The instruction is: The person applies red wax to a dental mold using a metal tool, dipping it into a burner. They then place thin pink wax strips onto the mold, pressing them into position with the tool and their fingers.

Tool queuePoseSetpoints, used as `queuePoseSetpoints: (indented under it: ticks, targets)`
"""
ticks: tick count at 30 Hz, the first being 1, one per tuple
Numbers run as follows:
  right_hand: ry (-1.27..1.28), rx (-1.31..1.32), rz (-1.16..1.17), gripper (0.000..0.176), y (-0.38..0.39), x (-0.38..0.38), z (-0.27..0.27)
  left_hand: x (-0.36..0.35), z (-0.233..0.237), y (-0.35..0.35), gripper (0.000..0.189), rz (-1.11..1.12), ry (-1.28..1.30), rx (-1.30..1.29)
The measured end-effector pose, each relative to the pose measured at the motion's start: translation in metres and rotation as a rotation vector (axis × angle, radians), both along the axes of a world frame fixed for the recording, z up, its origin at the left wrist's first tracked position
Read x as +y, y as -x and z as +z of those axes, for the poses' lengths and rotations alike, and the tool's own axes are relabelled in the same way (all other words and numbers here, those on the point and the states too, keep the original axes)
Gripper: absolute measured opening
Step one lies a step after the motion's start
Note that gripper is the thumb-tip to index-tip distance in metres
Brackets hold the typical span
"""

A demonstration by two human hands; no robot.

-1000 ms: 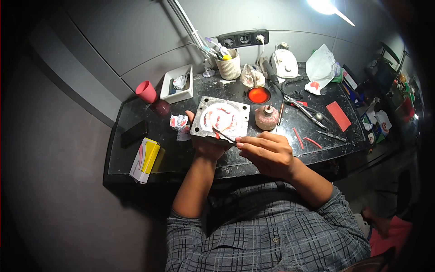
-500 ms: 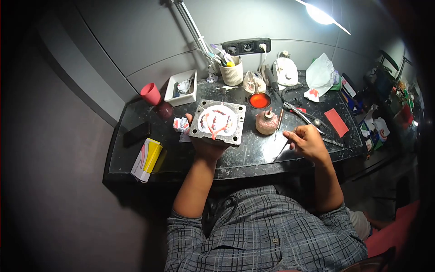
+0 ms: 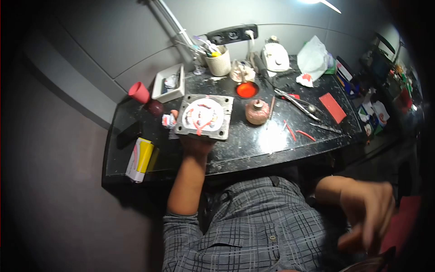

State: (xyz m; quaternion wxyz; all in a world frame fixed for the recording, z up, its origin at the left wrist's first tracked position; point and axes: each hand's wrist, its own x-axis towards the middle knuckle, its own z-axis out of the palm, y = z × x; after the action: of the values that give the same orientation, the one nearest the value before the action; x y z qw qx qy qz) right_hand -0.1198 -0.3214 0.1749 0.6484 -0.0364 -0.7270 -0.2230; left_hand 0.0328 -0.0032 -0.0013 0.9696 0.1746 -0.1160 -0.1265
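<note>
My left hand [image 3: 198,144] holds up a square metal dental flask [image 3: 185,129] from below, above the near part of the bench. Round white plaster [image 3: 192,109] fills the flask, with red wax in a ring and a forked strip on its face. Beyond the bench's front edge, at the lower right, my right hand [image 3: 369,208] hangs over my side, blurred, fingers pointing down and apart with nothing seen in them. Thin red wax strips [image 3: 306,135] lie on the bench, near a knife [image 3: 325,128] and a pink round burner-like bottle [image 3: 257,113].
A small pan of red wax [image 3: 247,89] sits behind the bottle. At left are a red cup [image 3: 139,92], a white tray [image 3: 156,94] and a yellow-white box [image 3: 140,159]. A red wax sheet [image 3: 333,108] and metal tools [image 3: 297,104] lie at right.
My right hand has gone from over the bench down to the lower right, off the bench. Red strips formerly behind it now show. The view has shifted; my left hand still holds the flask.
</note>
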Motion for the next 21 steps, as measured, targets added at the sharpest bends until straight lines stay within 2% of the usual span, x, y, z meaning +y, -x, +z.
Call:
queuePoseSetpoints:
  ticks: [3,5,7,8,10,13,15,17,18,19,21]
  targets:
    - [-0.088,-0.128,0.099,0.029,0.026,0.007,0.019,-0.003,0.007,0.005,0.100,0.020,0.039,0.003]
    - [-0.101,-0.134,0.093,0.029,0.027,0.011,0.024,0.002,-0.001,0.000,0.102,-0.066,0.062,-0.051]
    - [-0.138,-0.152,0.129,0.029,0.025,0.014,0.027,-0.002,0.000,-0.002,0.103,0.041,0.079,0.039]
    - [-0.202,-0.172,0.072,0.029,0.029,0.013,0.026,0.001,0.000,-0.001,0.103,0.054,0.074,0.031]
    - [-0.268,-0.186,0.014,0.029,0.033,0.011,0.023,0.002,0.000,0.002,0.102,-0.131,0.110,-0.122]
    - [-0.229,-0.180,0.056,0.027,0.040,0.003,0.018,-0.002,0.005,0.003,0.101,-0.198,0.150,-0.178]
    - [-0.302,-0.200,-0.041,0.025,0.042,0.003,0.018,0.000,0.004,0.006,0.101,-0.158,0.133,-0.121]
    - [-0.250,-0.203,0.032,0.023,0.036,0.008,0.019,0.001,0.001,0.000,0.102,-0.104,0.102,-0.042]
    - [-0.343,-0.172,-0.031,0.022,0.034,0.010,0.018,-0.002,0.004,0.002,0.101,0.014,-0.004,-0.031]
    - [-0.430,-0.135,-0.095,0.022,0.033,0.012,0.018,-0.002,0.005,0.001,0.101,0.032,0.000,-0.039]
    - [-0.420,-0.178,-0.091,0.021,0.028,0.003,0.009,-0.003,0.006,-0.001,0.101,-0.043,0.161,0.022]
